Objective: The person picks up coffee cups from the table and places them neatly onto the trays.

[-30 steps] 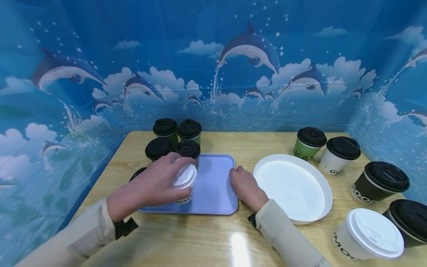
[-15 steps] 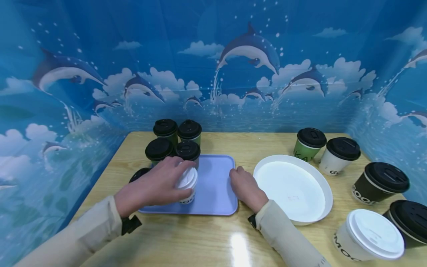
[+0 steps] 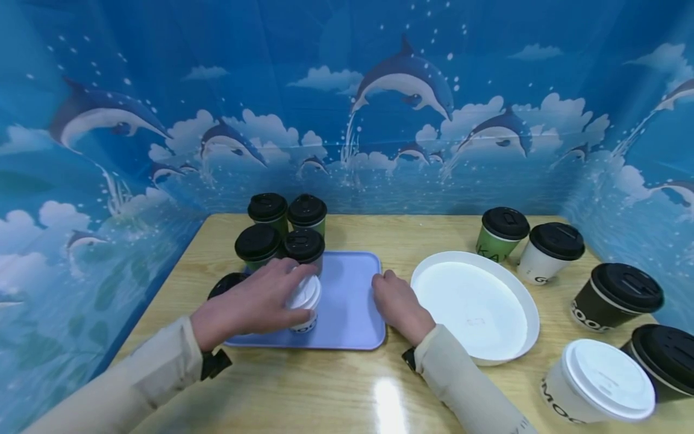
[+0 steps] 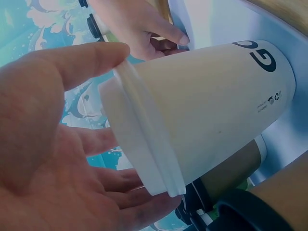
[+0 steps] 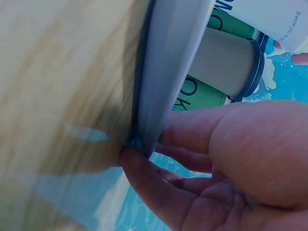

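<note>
two hands, two holds: our left hand (image 3: 257, 298) grips a white-lidded cup (image 4: 207, 106) from above, thumb and fingers curled round its lid (image 4: 144, 134), while our right hand (image 3: 398, 304) pinches the edge of a lavender tray (image 3: 352, 295) at three o'clock. the cup is upright over the tray, toward six o'clock from its middle; we cannot tell for sure whether its base bears on the surface. we judge it light, probably paper, with a wall that would give under a hard squeeze, so we favour the stiffer lid rim, or the wall just below it, with mild pressure. the lid looks like moulded plastic, stepped and smooth, and might pop loose if we lift by it alone. the tray seems stiff and slick, with rounded corners and a raised lip that suits a pinch.

at twelve o'clock from our cup, close by, we see a black-lidded cup (image 3: 303, 241) with a tapered, greyish side. at three o'clock, beyond our right hand, lies a round white dish (image 3: 472, 301), shallow and smooth. we note glossy wood grain on the desk (image 3: 303, 386); farther off, toward twelve, hangs a dolphin-printed backdrop (image 3: 336, 150), apparently thin sheeting.
</note>
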{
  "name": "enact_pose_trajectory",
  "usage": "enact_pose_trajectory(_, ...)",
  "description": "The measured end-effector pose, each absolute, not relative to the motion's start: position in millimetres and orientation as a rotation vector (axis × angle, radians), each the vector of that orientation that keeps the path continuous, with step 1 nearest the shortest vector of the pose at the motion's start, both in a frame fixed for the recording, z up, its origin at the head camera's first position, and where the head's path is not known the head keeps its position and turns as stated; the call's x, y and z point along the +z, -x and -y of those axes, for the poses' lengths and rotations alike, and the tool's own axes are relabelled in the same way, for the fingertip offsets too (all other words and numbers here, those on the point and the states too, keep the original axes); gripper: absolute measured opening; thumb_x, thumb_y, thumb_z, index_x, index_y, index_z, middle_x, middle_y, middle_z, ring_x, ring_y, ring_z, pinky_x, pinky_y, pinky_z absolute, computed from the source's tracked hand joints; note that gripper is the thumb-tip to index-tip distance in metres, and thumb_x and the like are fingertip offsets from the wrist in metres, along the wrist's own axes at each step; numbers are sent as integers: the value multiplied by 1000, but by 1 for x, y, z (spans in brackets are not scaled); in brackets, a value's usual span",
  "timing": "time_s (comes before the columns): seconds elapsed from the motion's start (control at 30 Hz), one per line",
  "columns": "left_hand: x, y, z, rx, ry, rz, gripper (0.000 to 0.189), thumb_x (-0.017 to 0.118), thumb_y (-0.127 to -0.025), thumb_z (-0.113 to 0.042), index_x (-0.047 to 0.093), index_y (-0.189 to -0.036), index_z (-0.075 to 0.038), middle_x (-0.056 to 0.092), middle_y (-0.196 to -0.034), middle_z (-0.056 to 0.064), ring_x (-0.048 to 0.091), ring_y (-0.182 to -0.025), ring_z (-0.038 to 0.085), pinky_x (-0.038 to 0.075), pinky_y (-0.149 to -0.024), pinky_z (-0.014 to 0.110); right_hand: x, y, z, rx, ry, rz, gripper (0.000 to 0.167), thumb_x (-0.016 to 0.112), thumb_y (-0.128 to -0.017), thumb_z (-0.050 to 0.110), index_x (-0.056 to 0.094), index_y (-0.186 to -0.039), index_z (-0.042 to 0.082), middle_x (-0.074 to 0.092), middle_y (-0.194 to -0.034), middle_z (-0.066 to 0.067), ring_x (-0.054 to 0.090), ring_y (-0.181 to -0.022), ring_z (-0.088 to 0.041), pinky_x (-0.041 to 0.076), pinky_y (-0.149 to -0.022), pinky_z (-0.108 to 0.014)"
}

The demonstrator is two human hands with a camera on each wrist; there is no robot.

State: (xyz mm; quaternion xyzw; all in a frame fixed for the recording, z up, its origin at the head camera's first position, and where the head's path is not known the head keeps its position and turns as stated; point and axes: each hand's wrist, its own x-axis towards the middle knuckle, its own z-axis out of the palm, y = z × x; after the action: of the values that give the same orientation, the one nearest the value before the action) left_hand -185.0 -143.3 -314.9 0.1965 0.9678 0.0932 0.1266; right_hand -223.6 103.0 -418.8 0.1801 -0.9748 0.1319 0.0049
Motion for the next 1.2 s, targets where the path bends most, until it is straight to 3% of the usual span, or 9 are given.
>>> enact_pose_trajectory(0.73, -315, 185, 145, 278, -554, -2809, 80, 76, -91, -52, 43, -158, -26, 48, -149, 12, 52, -124, 29, 54, -86, 47, -419, 224, -103, 421, -551, 3067, 16, 50, -100, -3, 65, -103, -8, 57, -89, -22, 59, -70, -33, 54, -62, -46)
enact_pose_trajectory(0.93, -309, 183, 147, 285, -592, -2837, 78, 74, -91, -57, 45, -156, -26, 38, -159, 15, 45, -139, 36, 51, -97, 56, -420, 224, -102, 421, -550, 3061, 15, 51, -100, -3, 65, -101, -8, 57, -88, -21, 59, -70, -34, 54, -61, -46)
enact_pose_trajectory(1.07, -296, 185, 149, 313, -622, -2911, 77, 71, -93, -58, 46, -155, -20, 35, -162, 18, 37, -146, 41, 42, -107, 64, -420, 224, -102, 424, -546, 3059, 15, 51, -100, -3, 65, -101, -8, 57, -88, -21, 59, -70, -33, 54, -61, -46)
enact_pose_trajectory(1.2, -279, 194, 157, 389, -635, -3003, 76, 69, -95, -54, 48, -153, -11, 39, -158, 23, 38, -144, 44, 36, -110, 66, -420, 224, -102, 430, -531, 3074, 16, 50, -101, -2, 65, -103, -7, 57, -90, -21, 59, -71, -33, 54, -62, -45)
